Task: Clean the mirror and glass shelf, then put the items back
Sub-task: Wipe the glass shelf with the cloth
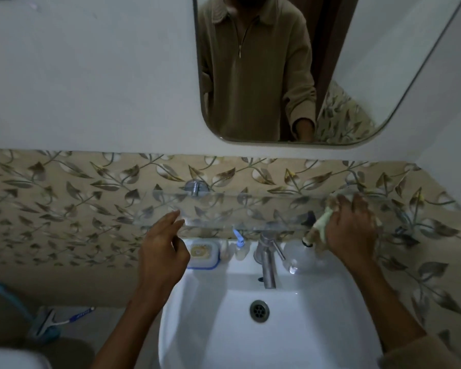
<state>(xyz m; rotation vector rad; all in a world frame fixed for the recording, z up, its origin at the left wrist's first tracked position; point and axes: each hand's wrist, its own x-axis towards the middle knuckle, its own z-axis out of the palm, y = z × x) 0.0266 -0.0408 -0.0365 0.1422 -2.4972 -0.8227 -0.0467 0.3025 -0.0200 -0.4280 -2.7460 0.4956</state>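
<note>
A rounded mirror (264,75) hangs on the white wall and reflects a person in a beige zip pullover. Below it, a clear glass shelf (224,209) juts from the leaf-patterned tiles and holds no items. My right hand (351,230) presses a pale green and brown cloth (322,225) onto the shelf's right end, its fingers spread and blurred. My left hand (163,251) hovers at the shelf's left front edge, its fingers loosely curled and holding nothing.
A white sink (264,328) sits under the shelf with a steel tap (266,259). On its back rim stand a soap dish (202,253), a pump bottle (240,243) and a clear bottle (298,257). A toothbrush (77,315) lies lower left.
</note>
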